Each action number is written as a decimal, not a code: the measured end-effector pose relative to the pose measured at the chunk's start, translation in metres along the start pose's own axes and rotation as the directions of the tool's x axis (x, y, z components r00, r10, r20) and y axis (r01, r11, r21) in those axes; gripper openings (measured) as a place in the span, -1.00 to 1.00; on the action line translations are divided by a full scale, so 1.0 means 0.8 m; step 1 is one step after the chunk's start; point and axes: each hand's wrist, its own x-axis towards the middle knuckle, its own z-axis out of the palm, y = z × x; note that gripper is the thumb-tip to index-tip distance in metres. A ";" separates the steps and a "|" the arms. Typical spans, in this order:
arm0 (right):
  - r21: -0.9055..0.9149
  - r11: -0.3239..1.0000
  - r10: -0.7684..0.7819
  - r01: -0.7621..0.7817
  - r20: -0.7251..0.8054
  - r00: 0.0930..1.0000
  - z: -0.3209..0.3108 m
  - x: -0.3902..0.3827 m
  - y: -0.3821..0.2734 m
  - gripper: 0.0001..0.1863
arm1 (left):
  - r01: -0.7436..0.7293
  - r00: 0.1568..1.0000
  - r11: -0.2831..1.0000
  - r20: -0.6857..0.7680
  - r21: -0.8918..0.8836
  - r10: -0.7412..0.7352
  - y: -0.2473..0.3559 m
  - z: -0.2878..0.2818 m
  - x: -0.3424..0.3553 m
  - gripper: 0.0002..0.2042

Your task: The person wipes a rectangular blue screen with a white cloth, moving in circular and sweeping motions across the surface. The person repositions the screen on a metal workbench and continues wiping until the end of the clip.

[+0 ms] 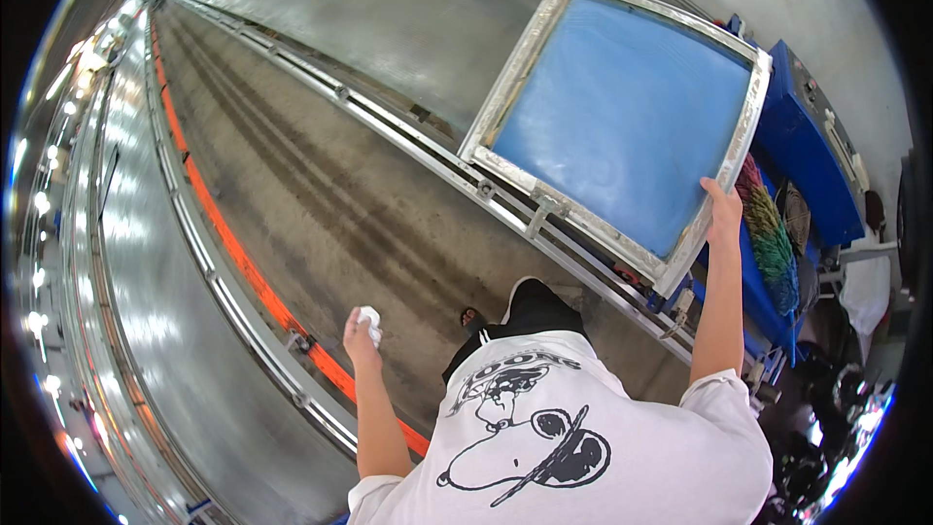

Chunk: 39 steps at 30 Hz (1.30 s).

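My right hand (721, 211) grips the right side of a printing screen (622, 107), a metal frame stretched with blue mesh. The screen lies tilted over the end of a long grey table, its near edge along the table's rail. My left hand (360, 339) hangs low over the aisle, closed around a crumpled white cloth or wad of tissue (369, 322). That hand is well apart from the screen.
Metal rails (369, 109) edge the long grey table (389, 0). To the left, an orange strip (233, 248) runs beside another long table (146, 262). A multicoloured duster (771, 233) and a blue machine cabinet (802, 136) stand right of the screen. Dark streaks mark the aisle floor.
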 end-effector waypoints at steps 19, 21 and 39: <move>-0.666 0.741 -0.177 -0.087 -0.318 0.931 0.108 0.059 0.132 -0.49 | -0.020 0.976 0.977 0.214 0.212 -0.026 0.221 0.276 0.171 -0.58; -0.627 0.770 -0.152 -0.114 -0.355 0.922 0.118 0.056 0.133 -0.49 | -0.095 0.962 0.974 0.271 0.204 0.037 0.249 0.322 0.188 -0.58; -0.767 0.615 -0.306 -0.184 -0.447 0.840 0.122 0.048 0.224 -0.49 | -0.280 0.707 0.918 0.707 0.282 -0.001 0.301 0.546 0.191 -0.58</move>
